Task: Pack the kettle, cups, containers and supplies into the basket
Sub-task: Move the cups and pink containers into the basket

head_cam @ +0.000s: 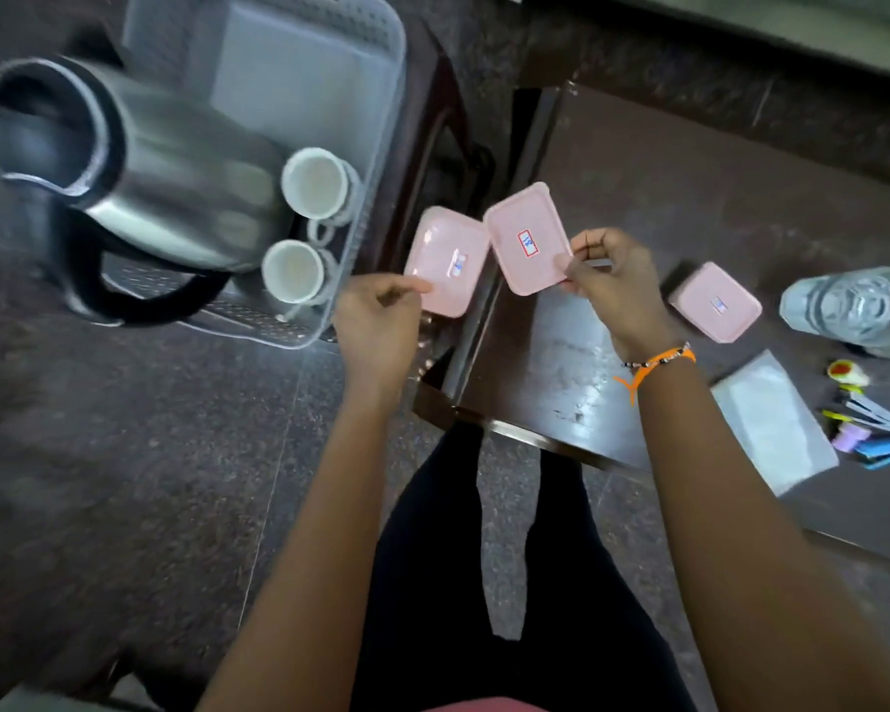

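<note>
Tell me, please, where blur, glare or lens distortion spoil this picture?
Head view: the kettle is smeared by blur and stretched by the wide lens at the left edge; glare whitens the tabletop near the right hand; the labels on the pink containers are too soft to read.

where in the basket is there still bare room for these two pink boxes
The far half of the basket looks free: a pale bare floor patch beyond the kettle and the two cups. The near end is crowded by the kettle and cups. Both hands, left and right, hold pink boxes.
</note>
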The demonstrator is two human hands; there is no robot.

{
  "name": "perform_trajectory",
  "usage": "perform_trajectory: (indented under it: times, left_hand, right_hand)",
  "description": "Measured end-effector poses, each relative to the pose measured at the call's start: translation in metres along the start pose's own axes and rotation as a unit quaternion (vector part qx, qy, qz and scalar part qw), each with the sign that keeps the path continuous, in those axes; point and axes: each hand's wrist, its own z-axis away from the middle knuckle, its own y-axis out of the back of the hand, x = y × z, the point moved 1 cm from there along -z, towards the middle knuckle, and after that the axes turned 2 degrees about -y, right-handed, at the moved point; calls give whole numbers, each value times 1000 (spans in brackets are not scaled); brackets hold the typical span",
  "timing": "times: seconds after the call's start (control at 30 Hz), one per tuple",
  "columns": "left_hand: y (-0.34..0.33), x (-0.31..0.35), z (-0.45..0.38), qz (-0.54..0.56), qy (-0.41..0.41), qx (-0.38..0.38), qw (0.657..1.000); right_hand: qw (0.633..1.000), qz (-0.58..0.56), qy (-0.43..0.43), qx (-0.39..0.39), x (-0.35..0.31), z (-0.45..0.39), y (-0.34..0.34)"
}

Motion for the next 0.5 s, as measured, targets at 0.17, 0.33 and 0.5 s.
perform_trajectory:
  times: [0.17, 0.33, 0.5]
  left_hand:
    - [55, 41, -63, 24, -36, 84, 996]
    - [59, 66, -121, -48, -50, 67, 995]
    - [40, 69, -157, -123, -55, 26, 991]
  right_hand:
    - [993, -99, 11, -64, -47, 11, -55]
    - [987, -146, 2, -70, -77, 10, -98]
    - [989, -148, 3, -32, -92, -3, -120]
